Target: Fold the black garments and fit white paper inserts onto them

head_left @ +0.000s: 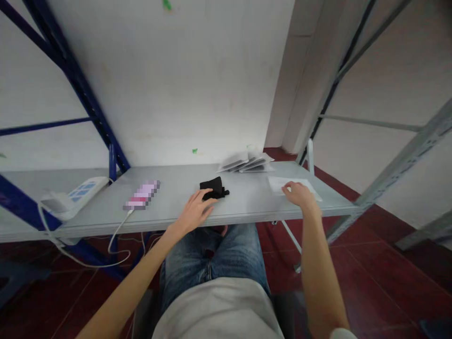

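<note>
A small black folded item point(211, 184), perhaps cloth, with a short strap-like end at its right, lies on the grey shelf top point(176, 181). My left hand point(195, 209) rests over its near side, fingers stretched out and thumb apart, touching it without closing round it. To the right, a flat whitish, partly see-through plastic bag point(277, 184) lies on the shelf. My right hand point(295, 192) is at this bag, its thumb and index finger curled together in a pinch on it. The exact contact at the fingertips is small and hard to see.
Several packed clear bags with dark contents point(247, 162) lie in a pile at the back edge. On the left are a phone point(142, 195) on a white cable and a white power strip point(84, 193). Blue posts point(84, 94) and grey posts point(406, 155) frame the shelf.
</note>
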Demonstrator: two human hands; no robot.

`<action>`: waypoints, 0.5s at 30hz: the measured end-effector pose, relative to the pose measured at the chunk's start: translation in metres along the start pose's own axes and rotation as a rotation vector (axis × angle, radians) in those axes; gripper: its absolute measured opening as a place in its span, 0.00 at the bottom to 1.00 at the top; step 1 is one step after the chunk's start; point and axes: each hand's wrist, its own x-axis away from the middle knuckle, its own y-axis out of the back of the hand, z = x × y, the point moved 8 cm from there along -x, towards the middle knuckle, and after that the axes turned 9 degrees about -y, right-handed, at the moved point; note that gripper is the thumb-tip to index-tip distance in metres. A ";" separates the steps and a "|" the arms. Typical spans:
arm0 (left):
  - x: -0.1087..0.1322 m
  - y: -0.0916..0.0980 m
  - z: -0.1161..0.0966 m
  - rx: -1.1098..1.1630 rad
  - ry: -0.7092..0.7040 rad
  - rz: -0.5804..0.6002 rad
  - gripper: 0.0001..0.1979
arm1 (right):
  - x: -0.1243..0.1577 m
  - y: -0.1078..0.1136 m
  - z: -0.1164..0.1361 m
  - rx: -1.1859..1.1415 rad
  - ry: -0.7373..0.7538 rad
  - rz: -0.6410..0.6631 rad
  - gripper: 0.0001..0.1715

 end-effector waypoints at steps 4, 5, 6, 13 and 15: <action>0.001 -0.003 0.002 -0.006 0.041 0.004 0.21 | 0.029 0.015 0.083 -0.245 0.377 -0.032 0.22; 0.002 -0.004 0.004 -0.007 0.055 -0.002 0.22 | 0.041 0.016 0.107 -0.321 0.483 -0.027 0.22; 0.003 -0.003 0.007 -0.011 0.069 -0.011 0.23 | 0.055 0.014 0.130 -0.391 0.571 -0.016 0.23; 0.009 0.019 0.029 -0.098 0.315 -0.223 0.29 | 0.125 -0.031 0.224 -0.476 0.882 0.098 0.23; 0.014 0.036 0.034 -0.162 0.421 -0.324 0.27 | 0.125 -0.037 0.223 -0.408 0.866 0.121 0.22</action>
